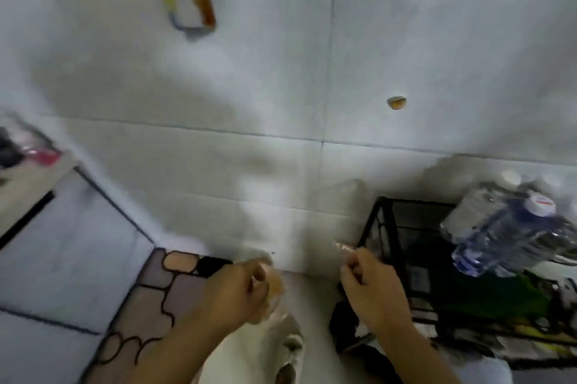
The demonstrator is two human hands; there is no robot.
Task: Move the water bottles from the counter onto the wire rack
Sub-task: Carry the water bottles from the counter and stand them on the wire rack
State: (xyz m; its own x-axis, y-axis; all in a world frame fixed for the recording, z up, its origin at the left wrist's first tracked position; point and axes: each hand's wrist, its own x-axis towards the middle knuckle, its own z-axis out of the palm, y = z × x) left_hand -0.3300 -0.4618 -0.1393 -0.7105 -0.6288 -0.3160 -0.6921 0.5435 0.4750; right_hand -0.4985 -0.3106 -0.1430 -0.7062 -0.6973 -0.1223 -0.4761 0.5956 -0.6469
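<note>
White tiled wall; rack's bottles lean upper-right.

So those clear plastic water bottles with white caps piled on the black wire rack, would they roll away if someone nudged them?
Probably. The clear plastic water bottles lie tilted on their round sides atop the black wire rack, so a nudge could well roll or slide them. Their walls look thin and ribbed, likely denting under a squeeze. How full they are is too blurred to tell.

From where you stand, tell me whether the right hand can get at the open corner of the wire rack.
Probably yes. The right hand is beside the wire rack at its left edge, and that corner looks bare; the water bottles sit further right. It already pinches something blurred, though.
</note>
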